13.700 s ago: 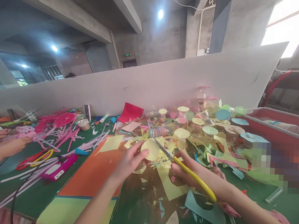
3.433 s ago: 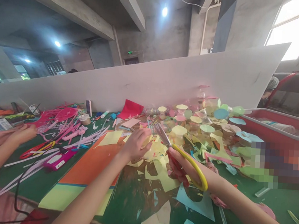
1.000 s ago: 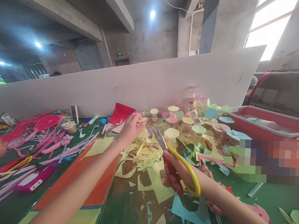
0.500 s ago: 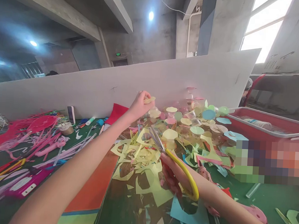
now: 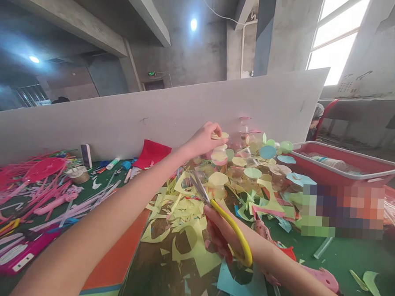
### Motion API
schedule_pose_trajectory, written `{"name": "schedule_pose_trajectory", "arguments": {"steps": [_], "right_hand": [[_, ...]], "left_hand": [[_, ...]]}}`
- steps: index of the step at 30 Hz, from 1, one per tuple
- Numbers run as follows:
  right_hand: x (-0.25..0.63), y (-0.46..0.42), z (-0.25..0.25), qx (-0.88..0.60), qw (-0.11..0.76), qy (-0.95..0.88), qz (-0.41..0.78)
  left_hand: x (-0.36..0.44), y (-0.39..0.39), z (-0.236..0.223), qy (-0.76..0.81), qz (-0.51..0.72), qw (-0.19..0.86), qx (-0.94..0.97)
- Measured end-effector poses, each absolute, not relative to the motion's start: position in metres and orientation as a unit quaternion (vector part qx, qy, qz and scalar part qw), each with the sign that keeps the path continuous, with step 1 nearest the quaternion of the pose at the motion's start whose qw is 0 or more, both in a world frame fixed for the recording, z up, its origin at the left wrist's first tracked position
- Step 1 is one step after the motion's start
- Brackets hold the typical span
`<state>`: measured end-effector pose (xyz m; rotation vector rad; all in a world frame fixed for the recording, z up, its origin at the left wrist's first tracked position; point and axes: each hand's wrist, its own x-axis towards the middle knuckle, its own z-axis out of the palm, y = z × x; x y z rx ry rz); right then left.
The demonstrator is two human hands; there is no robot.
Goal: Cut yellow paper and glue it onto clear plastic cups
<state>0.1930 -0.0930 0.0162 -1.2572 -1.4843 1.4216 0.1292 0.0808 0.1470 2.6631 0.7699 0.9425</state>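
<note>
A pale yellow paper disc (image 5: 220, 135) is pinched between the fingertips of the left hand (image 5: 202, 140), which is raised at the center of the frame, just above clear plastic cups (image 5: 248, 163) capped with similar coloured discs, as if for matching. Yellow-handled scissors (image 5: 233, 231) are gripped in the curled right hand (image 5: 217, 235), the blades angled toward the upper left over yellow paper scraps (image 5: 180, 218) strewn across the green desk (image 5: 339, 261).
</note>
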Motion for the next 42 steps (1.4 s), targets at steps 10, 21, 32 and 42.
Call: {"name": "schedule_pose_trajectory", "arguments": {"steps": [10, 21, 32, 42], "right_hand": [[0.194, -0.098, 0.026, -0.496, 0.342, -0.594, 0.533], [0.194, -0.097, 0.030, -0.487, 0.354, -0.594, 0.534], [0.194, -0.098, 0.030, -0.481, 0.345, -0.601, 0.537], [0.190, -0.096, 0.021, -0.481, 0.357, -0.592, 0.539]], "left_hand": [[0.152, 0.050, 0.150, 0.211, 0.246, 0.108, 0.940], [0.197, 0.035, 0.142, 0.121, 0.232, 0.028, 0.965], [0.140, 0.060, 0.152, 0.175, 0.322, -0.018, 0.930], [0.070, 0.121, 0.127, 0.332, 0.334, -0.009, 0.882]]}}
